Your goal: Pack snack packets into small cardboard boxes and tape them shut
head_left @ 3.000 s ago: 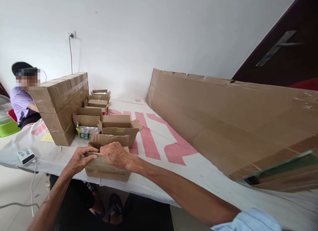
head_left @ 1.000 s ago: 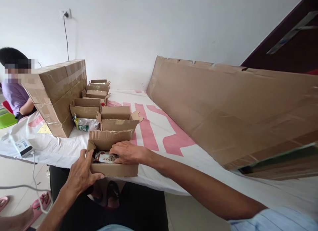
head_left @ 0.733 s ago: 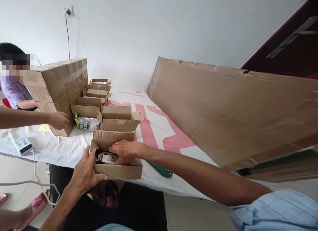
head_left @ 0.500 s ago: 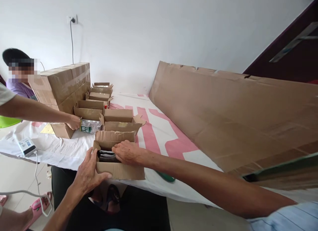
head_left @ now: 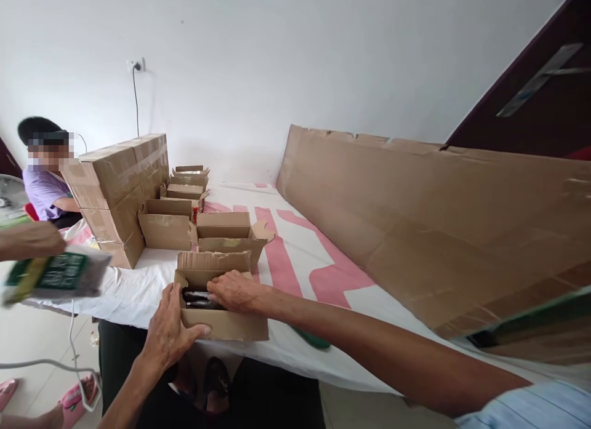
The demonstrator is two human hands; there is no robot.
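A small open cardboard box [head_left: 231, 323] sits at the near edge of the table [head_left: 323, 355]. My left hand [head_left: 170, 330] grips its near left corner, thumb along the front wall. My right hand [head_left: 233, 291] reaches into the box, fingers pressed down on dark packed contents [head_left: 196, 298]. The box's back flap stands up behind my hands.
More open small boxes [head_left: 228, 235] line up behind it, beside a stack of taped cartons [head_left: 117, 189]. A long flat cardboard sheet [head_left: 438, 232] leans along the right. Another person's hand [head_left: 32, 239] at the left holds a green-labelled package [head_left: 55, 274]. A seated person [head_left: 46, 183] is at far left.
My right hand has pushed the contents down into the box. The other person's hand took the green-labelled package from beside the cartons and carried it out to the left.
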